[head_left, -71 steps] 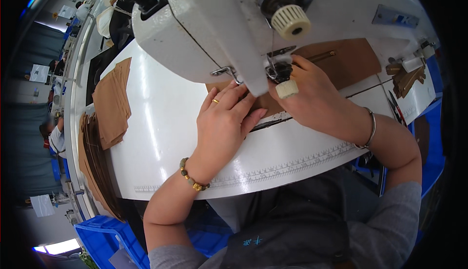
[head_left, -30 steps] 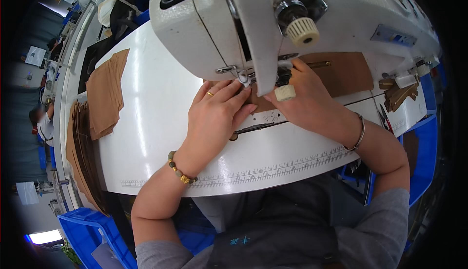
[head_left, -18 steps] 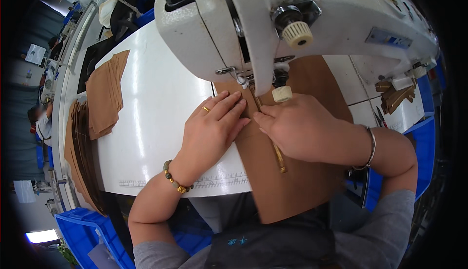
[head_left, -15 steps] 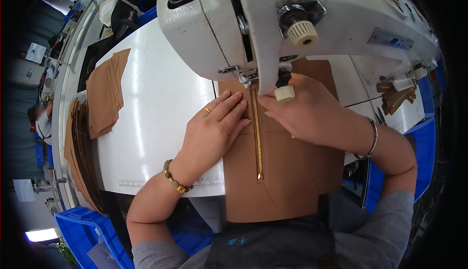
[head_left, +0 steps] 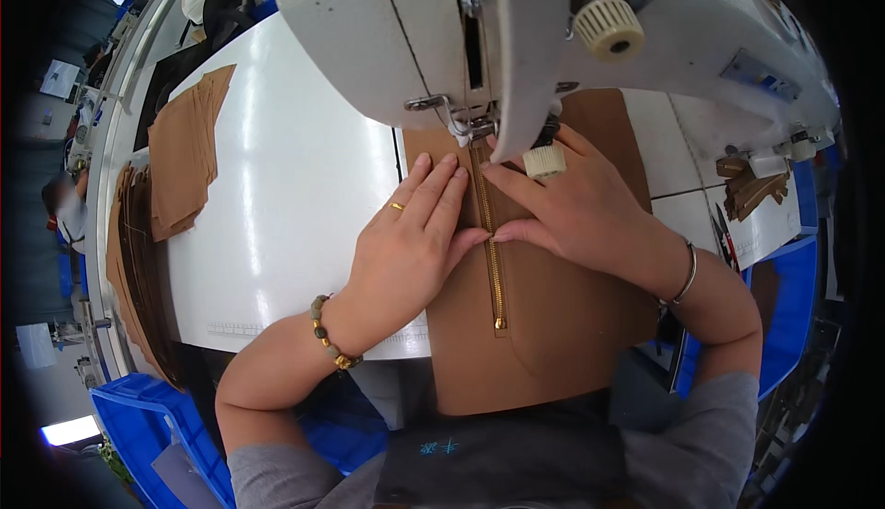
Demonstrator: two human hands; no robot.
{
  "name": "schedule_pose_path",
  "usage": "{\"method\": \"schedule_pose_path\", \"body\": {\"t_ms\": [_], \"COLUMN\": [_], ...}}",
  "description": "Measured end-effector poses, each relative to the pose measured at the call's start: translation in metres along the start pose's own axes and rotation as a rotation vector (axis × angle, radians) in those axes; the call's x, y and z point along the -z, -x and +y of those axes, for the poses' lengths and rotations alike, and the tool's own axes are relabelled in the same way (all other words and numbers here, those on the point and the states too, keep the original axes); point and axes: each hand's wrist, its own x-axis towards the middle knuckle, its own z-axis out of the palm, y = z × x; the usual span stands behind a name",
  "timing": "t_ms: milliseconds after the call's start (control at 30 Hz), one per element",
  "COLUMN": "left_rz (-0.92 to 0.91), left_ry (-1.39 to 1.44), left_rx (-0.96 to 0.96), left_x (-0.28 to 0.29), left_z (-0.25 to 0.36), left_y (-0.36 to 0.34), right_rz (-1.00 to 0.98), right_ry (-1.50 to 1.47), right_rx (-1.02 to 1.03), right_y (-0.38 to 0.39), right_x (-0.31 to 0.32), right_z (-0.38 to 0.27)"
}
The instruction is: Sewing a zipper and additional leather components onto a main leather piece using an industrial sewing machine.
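Note:
A brown leather-like panel [head_left: 562, 343] lies under the head of a white sewing machine [head_left: 396, 29], its near end hanging over the table's front edge. Set lengthwise in the panel is a gold-toothed zipper [head_left: 499, 292], its upper end at the presser foot [head_left: 477, 129]. My left hand [head_left: 406, 223] lies flat along the zipper's left side, fingers stretched toward the foot. On the right side, my right hand [head_left: 581, 195] presses the panel with fingers spread, partly hidden behind a cream knob [head_left: 544, 160]. Both thumb tips come close together across the zipper.
Stacked brown pieces [head_left: 189, 154] lie on the white table [head_left: 286, 186] at the left, beside a taller stack [head_left: 138, 269]. Red-handled scissors [head_left: 726, 237] and small brown scraps [head_left: 754, 191] sit at the right. Blue bins [head_left: 157, 417] stand below on both sides.
My right thumb has come in to the zipper, and my left thumb has moved onto it too. The panel's near end has turned slightly rightward. The whole view has shifted a little.

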Motion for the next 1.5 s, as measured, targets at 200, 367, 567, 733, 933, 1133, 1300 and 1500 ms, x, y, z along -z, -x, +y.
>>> {"method": "schedule_pose_path", "body": {"t_ms": [200,367,567,733,933,1133,1300,1500], "left_rz": [-0.023,-0.019,-0.025,-0.009,-0.057,-0.060,-0.048,-0.051], "left_ry": [0.002,0.012,0.149,0.119,0.022,-0.008,-0.008,0.020], "left_rx": [-0.015,-0.018,0.028,-0.038,-0.088,-0.106,-0.103,-0.096], "left_x": [0.006,0.007,0.009,0.006,0.010,0.012,0.010,0.008], "left_z": [-0.005,-0.008,-0.011,-0.008,-0.008,-0.009,-0.011,-0.014], "left_y": [-0.002,-0.004,-0.002,-0.003,-0.005,-0.008,-0.008,-0.007], "right_rz": [0.024,0.106,0.040,0.003,-0.016,-0.013,-0.019,0.038], "right_ry": [0.124,0.089,0.009,-0.016,0.034,0.055,0.061,0.055], "right_rx": [-0.020,-0.046,-0.034,-0.037,-0.025,-0.007,-0.007,0.013], "right_y": [-0.003,-0.005,-0.002,-0.003,-0.003,-0.006,-0.004,0.000], "right_x": [0.005,0.004,0.004,0.010,0.011,0.013,0.010,0.010], "right_z": [-0.002,-0.003,-0.006,-0.005,-0.006,-0.005,-0.004,-0.008]}}
